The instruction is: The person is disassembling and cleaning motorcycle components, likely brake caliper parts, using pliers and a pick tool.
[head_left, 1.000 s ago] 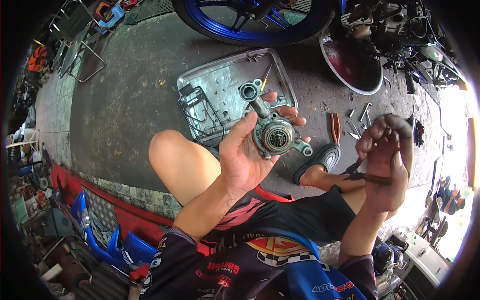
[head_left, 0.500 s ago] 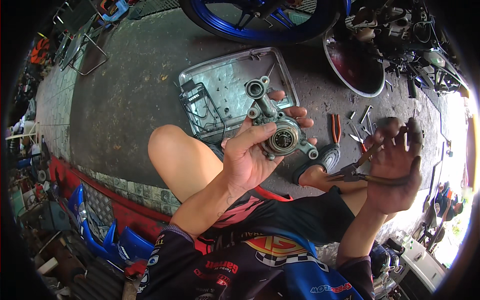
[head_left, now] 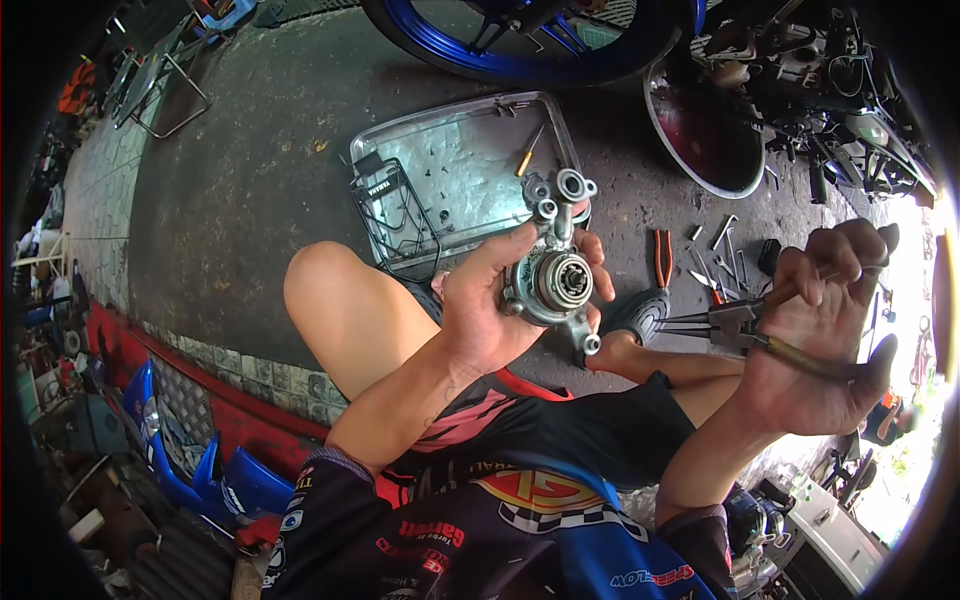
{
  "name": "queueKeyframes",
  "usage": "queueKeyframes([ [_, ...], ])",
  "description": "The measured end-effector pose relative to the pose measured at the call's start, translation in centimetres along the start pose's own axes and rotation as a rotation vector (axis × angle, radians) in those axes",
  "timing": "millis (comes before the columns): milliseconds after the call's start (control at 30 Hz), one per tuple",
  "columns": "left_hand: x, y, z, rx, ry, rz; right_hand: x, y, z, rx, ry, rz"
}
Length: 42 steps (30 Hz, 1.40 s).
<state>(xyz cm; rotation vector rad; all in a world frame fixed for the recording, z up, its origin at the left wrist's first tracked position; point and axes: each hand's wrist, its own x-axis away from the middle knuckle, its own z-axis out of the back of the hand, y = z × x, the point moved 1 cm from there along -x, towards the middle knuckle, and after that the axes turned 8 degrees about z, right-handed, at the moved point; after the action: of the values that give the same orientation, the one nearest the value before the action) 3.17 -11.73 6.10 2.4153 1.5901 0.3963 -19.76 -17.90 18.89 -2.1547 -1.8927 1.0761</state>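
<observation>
My left hand (head_left: 485, 310) is wrapped round a grey cast-metal housing (head_left: 540, 258), fingers behind it and thumb along its near left side. A round bearing (head_left: 566, 279) sits in the housing's face, which is turned up toward me. A short pipe-like neck with a round opening points away at the far end. In my right hand (head_left: 805, 365) is a pair of long-nosed pliers (head_left: 735, 325), jaws pointing left toward the housing but apart from it. One brown handle lies against my palm and thumb, the other against my curled fingers, and the handles are spread.
Beyond the housing lies a clear tray (head_left: 455, 108) with small screws, a yellow-handled screwdriver (head_left: 524, 163) and a black frame-like part (head_left: 405, 200). Red-handled pliers (head_left: 663, 258) and several tools are on the floor right. A basin (head_left: 705, 185) and a blue wheel (head_left: 420, 55) stand farther off.
My left hand has tilted and turned the housing, so its neck now points farther right. The pliers have turned, with their handles spread wider and their jaws toward the housing.
</observation>
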Motion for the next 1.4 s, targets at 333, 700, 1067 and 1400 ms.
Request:
queueKeyframes([
  [333, 0.1, 0.8, -0.7, -0.128, -0.110, 0.089, 2.2, 3.5, 0.6, 1.365, -0.585, -0.317],
  [700, 0.2, 1.4, -1.0, 0.150, -0.157, 0.150, 3.9, 4.1, 4.3, 1.161, -0.342, -0.677],
  [1067, -0.2, 2.4, -1.1, -0.506, 0.165, -0.330, 8.7, 7.1, 2.2, 0.963, -0.087, -0.835],
  [1400, 0.0, 1.5, -1.0, -0.091, 0.339, -0.301, 3.6, 2.1, -2.3, 0.641, 0.202, -0.077],
])
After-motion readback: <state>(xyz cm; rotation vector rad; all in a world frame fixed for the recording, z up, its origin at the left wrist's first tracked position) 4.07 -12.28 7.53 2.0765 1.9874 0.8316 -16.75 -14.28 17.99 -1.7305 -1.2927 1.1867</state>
